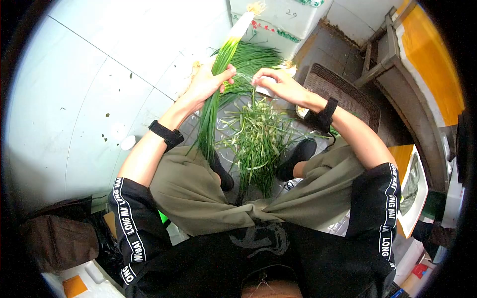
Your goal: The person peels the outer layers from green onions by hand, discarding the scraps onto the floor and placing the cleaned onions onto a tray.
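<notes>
My left hand (211, 82) is closed round a long bunch of green onions (211, 109), whose white root ends point up and whose green leaves hang down by my knee. To the right, my right hand (278, 84) is pinched on a thin clear strand (243, 76) that stretches across to the bunch. Behind the hands a larger pile of green onions (256, 57) lies on the floor. Below them, between my feet, is a heap of loose trimmed leaves (261, 144).
White foam boxes (278, 27) stand at the top. A brown woven basket (343, 92) lies to the right, near a wooden-legged table (392, 54). A pale tiled wall (99, 64) fills the left side, with a small white round object (128, 143) by it.
</notes>
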A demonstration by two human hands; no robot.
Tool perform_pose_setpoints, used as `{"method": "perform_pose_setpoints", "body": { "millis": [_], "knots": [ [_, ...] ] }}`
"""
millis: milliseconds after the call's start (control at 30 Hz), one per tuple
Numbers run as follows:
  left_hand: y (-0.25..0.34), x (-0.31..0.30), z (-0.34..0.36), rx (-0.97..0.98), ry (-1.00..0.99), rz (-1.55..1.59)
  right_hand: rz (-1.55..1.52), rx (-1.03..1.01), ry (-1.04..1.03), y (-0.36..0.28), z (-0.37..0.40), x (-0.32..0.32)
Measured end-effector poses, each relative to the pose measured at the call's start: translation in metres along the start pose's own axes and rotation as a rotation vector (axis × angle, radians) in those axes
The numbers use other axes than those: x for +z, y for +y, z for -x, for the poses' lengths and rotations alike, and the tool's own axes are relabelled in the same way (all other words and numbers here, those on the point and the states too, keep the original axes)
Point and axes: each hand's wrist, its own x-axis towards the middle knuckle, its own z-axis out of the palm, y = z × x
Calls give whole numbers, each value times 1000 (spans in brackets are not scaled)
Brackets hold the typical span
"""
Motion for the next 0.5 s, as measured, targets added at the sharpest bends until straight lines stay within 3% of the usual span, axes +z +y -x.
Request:
{"method": "perform_pose_setpoints", "body": {
  "millis": [200, 500],
  "knots": [
    [3, 2, -1, 64, -21, -34, 27, 72, 289, 1, -2, 1],
    [6, 11, 0, 119, -146, -10, 153, 268, 371, -8, -11, 3]
  ]
}}
